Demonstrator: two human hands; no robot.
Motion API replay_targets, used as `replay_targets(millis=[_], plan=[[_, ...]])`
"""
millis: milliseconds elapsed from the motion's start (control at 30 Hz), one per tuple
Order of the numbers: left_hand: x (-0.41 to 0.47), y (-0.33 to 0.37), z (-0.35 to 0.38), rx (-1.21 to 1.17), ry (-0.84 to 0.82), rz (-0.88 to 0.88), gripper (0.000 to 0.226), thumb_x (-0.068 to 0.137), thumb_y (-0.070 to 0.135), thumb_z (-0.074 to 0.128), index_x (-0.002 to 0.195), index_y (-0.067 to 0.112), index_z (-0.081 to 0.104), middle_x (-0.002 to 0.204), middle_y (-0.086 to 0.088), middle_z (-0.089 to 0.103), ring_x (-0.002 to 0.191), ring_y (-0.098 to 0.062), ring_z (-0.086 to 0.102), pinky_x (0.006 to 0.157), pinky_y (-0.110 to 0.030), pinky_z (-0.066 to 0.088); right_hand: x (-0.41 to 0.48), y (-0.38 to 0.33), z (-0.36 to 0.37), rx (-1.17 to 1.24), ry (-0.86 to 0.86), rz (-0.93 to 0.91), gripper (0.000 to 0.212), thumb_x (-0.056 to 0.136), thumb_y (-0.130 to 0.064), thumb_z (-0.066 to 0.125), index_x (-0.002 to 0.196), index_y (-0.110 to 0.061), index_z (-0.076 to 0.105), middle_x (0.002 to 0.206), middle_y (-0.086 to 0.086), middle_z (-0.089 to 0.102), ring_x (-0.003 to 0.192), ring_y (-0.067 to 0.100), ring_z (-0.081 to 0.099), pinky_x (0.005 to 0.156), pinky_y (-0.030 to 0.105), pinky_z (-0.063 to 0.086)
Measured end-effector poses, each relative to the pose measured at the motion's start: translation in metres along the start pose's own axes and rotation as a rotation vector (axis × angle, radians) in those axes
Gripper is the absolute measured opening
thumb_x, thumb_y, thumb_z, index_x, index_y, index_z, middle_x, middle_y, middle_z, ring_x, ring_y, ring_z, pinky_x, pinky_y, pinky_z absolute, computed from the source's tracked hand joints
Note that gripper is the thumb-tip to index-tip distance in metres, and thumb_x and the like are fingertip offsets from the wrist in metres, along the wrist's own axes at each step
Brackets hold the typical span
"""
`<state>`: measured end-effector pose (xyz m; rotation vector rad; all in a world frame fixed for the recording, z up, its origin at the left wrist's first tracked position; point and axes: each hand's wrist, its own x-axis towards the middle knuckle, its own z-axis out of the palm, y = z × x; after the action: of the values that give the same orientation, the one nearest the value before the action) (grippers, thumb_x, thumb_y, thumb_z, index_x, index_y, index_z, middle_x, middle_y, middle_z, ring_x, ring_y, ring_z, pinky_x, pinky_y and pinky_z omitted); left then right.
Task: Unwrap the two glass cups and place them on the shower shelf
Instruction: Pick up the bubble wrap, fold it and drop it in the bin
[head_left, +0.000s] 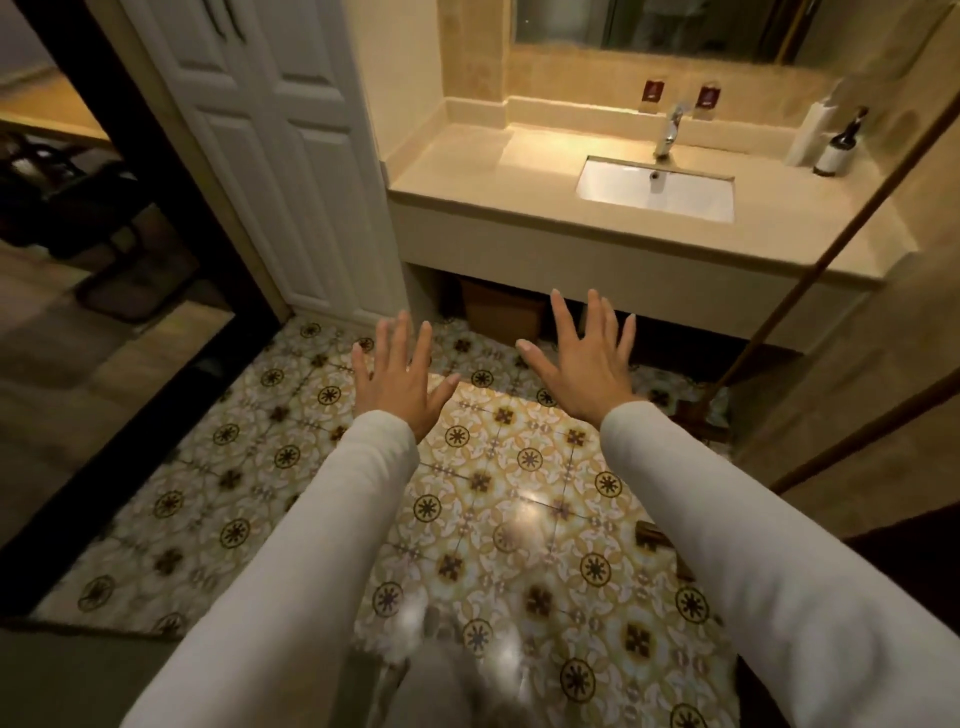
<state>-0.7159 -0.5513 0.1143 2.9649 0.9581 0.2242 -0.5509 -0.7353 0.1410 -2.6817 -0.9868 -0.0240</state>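
Two small cups with dark red wrappers, one (653, 96) left of the tap and one (707, 102) right of it, stand on the ledge behind the sink, far from my hands. My left hand (397, 376) and my right hand (584, 358) are stretched out in front of me over the patterned floor, fingers spread, palms down, holding nothing. Both arms wear pale long sleeves. No shower shelf is visible.
A beige vanity counter (467, 182) holds a white sink (655, 190) with a chrome tap (669, 130). A dark pump bottle (836, 145) and a white packet (808, 135) stand at its right. A bin (501, 314) sits under it. A white door (291, 156) is at left, a glass shower panel edge (831, 228) at right.
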Motion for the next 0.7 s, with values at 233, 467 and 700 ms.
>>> replay_targets(millis=[233, 467, 700], plan=[[0.129, -0.032, 0.031, 0.013, -0.015, -0.02, 0.079, 0.091, 0.07, 0.017, 0.155, 0.026, 0.003, 0.165, -0.006, -0.003, 0.15, -0.029, -0.006, 0.116, -0.059, 0.001, 0.129, -0.009, 0.04, -0.015, -0.025, 0.009, 0.082, 0.096, -0.078, 0.02, 0.163, -0.031, 0.008, 0.17, 0.021, 0.005, 0.157, 0.038, -0.002, 0.121, 0.062, -0.01], [0.281, -0.055, 0.033, -0.005, -0.006, 0.017, 0.079, 0.092, 0.07, 0.014, 0.154, 0.026, -0.001, 0.165, -0.006, -0.006, 0.15, -0.03, -0.006, 0.116, -0.058, 0.001, 0.273, -0.029, 0.046, -0.044, -0.025, 0.04, 0.083, 0.096, -0.078, 0.02, 0.164, -0.032, 0.007, 0.17, 0.023, 0.005, 0.157, 0.038, -0.001, 0.122, 0.062, -0.01], [0.402, -0.066, 0.046, 0.001, -0.031, 0.017, 0.078, 0.092, 0.071, 0.012, 0.154, 0.026, -0.006, 0.164, -0.006, -0.009, 0.15, -0.029, -0.009, 0.117, -0.058, 0.001, 0.38, -0.026, 0.052, -0.029, -0.033, 0.074, 0.082, 0.096, -0.077, 0.021, 0.163, -0.033, 0.007, 0.17, 0.021, 0.006, 0.157, 0.036, -0.001, 0.122, 0.062, -0.009]])
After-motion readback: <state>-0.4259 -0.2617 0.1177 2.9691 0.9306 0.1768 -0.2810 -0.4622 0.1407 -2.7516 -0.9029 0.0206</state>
